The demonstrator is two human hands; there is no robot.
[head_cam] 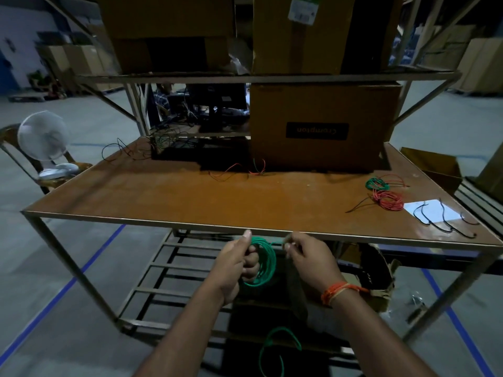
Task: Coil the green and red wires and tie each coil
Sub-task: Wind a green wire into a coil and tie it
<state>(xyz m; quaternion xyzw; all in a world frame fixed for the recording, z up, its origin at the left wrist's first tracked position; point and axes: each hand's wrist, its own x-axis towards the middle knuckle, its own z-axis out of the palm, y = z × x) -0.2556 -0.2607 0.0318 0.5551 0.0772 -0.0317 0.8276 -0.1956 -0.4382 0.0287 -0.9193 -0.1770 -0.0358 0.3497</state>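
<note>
We count two finished coils far right on the table (pixel 163 194): one green coil (pixel 377 184), one red coil (pixel 389 200). Our left hand (pixel 236 263) grips the green wire (pixel 263 261); our right hand (pixel 306 257) pinches its end, below the near edge.

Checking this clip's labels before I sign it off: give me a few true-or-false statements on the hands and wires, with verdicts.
1. The left hand grips a coil of thin green wire. True.
2. The right hand rests flat on the brown wooden tabletop. False: it pinches the green wire's end below the table's front edge.
3. A small red wire coil lies on the tabletop at the right. True.
4. The white desk fan stands on the tabletop. False: it sits on a chair to the left.
</note>
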